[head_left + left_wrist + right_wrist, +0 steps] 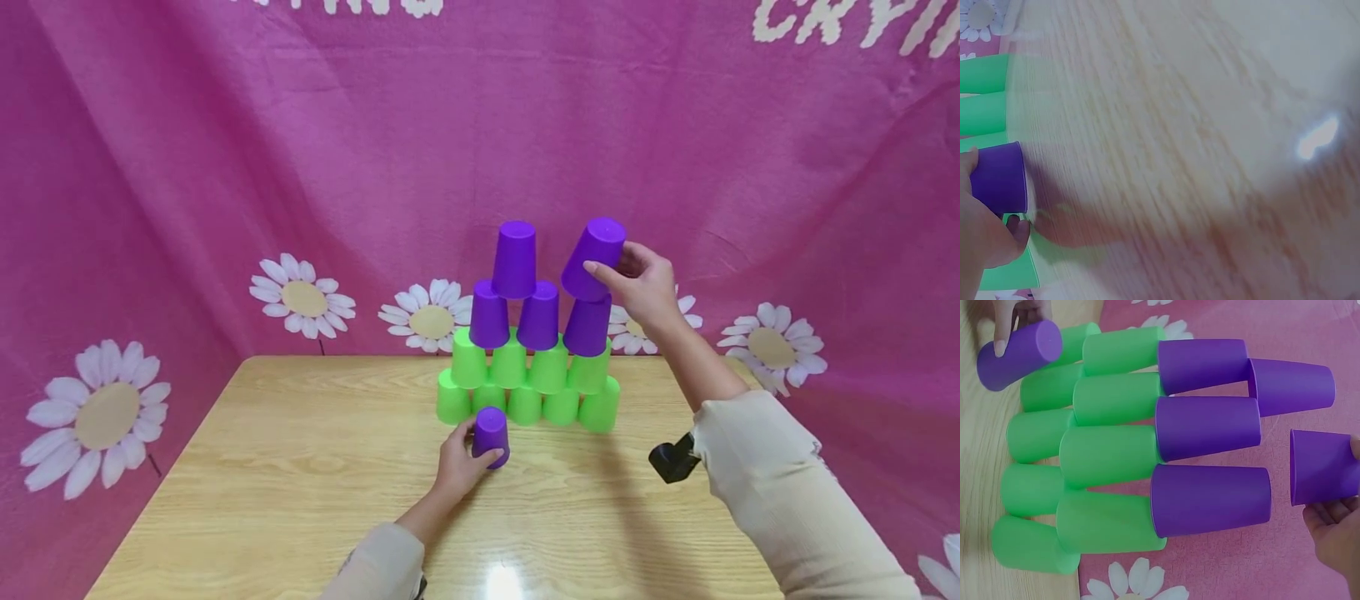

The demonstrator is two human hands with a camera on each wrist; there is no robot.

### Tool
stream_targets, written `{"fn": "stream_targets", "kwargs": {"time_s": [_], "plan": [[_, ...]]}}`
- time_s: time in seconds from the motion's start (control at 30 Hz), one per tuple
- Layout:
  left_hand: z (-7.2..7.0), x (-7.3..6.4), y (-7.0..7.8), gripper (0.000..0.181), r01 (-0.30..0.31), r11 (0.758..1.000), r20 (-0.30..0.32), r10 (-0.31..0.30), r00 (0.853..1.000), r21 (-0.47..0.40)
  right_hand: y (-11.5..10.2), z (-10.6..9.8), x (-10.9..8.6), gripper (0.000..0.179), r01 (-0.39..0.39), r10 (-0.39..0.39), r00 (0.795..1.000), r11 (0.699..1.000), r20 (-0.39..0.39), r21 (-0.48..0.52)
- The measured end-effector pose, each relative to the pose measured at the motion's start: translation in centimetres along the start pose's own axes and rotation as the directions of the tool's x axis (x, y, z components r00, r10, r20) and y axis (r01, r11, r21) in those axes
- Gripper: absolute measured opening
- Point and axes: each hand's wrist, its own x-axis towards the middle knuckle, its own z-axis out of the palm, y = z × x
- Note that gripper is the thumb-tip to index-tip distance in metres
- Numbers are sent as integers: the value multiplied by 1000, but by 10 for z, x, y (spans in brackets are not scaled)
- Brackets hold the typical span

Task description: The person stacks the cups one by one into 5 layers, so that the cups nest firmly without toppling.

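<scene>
My right hand (647, 282) grips an upside-down purple cup (596, 258), tilted, at the upper right of a cup pyramid. In the right wrist view a gap separates this held cup (1324, 467) from the stacked purple cups. Low in front of the pyramid, my left hand (459, 462) grips another upside-down purple cup (491, 435); whether it touches the table I cannot tell. The pyramid has two rows of green cups (549, 369), then three purple cups (538, 317). One purple cup (515, 260) stands on top of the left and middle ones.
The pyramid stands toward the back of a wood-grain table (315, 467). Behind it hangs a pink cloth (420, 150) printed with daisies. A black device (673, 458) sticks out from the right sleeve (780, 475).
</scene>
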Motion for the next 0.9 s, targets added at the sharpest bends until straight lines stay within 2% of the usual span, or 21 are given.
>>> {"fn": "stream_targets", "kwargs": {"time_s": [0.27, 0.53, 0.73, 0.9], "plan": [[-2, 0, -2, 59, 13, 1000, 5, -13, 1000, -6, 2, 8, 6, 53, -27, 29, 999, 996, 18, -79], [-6, 3, -3, 58, 8, 1000, 10, -8, 1000, 21, 5, 11, 9, 55, -53, 55, 998, 993, 20, -108], [-9, 6, 2, 58, 15, 1000, 44, -15, 999, 15, 1, 13, 11, 54, -74, 79, 996, 989, 30, -130], [-13, 8, 11, 56, -18, 1000, 57, 16, 998, 24, -3, 14, 13, 56, -97, 105, 993, 986, 51, -132]]}}
